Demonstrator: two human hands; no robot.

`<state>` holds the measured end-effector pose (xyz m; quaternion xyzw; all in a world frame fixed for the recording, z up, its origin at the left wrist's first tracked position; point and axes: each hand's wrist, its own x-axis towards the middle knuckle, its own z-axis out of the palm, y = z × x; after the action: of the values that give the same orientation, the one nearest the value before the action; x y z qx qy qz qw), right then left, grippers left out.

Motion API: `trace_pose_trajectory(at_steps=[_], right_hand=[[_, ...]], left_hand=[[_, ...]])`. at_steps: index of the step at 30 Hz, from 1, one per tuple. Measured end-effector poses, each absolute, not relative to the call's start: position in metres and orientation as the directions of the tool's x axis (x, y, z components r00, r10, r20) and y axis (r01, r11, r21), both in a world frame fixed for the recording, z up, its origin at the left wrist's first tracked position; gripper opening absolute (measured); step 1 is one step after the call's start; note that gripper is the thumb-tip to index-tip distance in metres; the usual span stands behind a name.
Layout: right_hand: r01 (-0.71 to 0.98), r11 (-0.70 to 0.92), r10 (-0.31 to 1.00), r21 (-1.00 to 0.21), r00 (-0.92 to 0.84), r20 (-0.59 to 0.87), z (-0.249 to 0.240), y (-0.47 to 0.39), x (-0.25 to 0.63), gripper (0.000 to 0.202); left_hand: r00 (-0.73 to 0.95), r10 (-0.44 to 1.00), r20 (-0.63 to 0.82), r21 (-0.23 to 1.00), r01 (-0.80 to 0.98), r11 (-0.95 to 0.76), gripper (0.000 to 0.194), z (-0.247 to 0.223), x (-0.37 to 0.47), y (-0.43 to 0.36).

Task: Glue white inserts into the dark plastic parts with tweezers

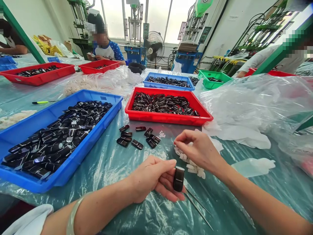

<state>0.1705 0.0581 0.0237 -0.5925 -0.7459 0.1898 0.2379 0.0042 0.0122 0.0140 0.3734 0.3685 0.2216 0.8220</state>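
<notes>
My left hand [153,178] grips a glossy black, rounded plastic piece [178,180] with a white top end, held upright between thumb and fingers. Two thin metal prongs [200,211], like tweezer tips, stick out from behind that hand toward the lower right; whether the hand holds them I cannot tell. My right hand [201,151] is above a small heap of white pieces [194,168], thumb and forefinger pinched together. Anything inside that pinch is too small to name. Several similar black pieces [137,144] lie loose on the table beyond my left hand.
A blue tray [117,102] of black pieces stands at left, a red tray [168,119] of them ahead. Crumpled clear plastic [256,104] covers the right side. Farther back are more trays, a co-worker [105,49], a fan [153,47] and machines. A green post [23,32] slants at left.
</notes>
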Motion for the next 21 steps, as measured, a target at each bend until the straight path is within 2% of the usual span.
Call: trace_pose_trajectory(at_steps=[4,8,10,16,21], right_hand=[[0.625,0.193,0.978,-0.757,-0.184,0.097,0.026,0.023,0.183,0.015],[0.343,0.038,0.983,-0.939,-0.183,-0.027,0.027,0.005,0.19,0.017],[0.291,0.028,0.977,-0.956,-0.209,-0.034,0.03,0.001,0.19,0.014],[0.235,0.143,0.963,-0.961,-0.255,0.081,0.029,-0.004,0.186,0.008],[0.26,0.187,0.953,-0.947,-0.282,0.111,0.026,-0.008,0.186,0.008]], left_hand=[[0.645,0.633,-0.428,0.804,-0.048,0.593,0.046,0.013,0.005,0.01],[0.649,0.628,-0.429,0.84,0.03,0.543,0.031,0.014,0.006,0.008],[0.652,0.628,-0.425,0.848,0.045,0.528,0.026,0.014,0.006,0.007],[0.644,0.67,-0.369,0.894,0.049,0.446,0.019,0.013,0.007,0.004],[0.652,0.682,-0.331,0.925,0.084,0.37,0.015,0.011,0.007,0.003]])
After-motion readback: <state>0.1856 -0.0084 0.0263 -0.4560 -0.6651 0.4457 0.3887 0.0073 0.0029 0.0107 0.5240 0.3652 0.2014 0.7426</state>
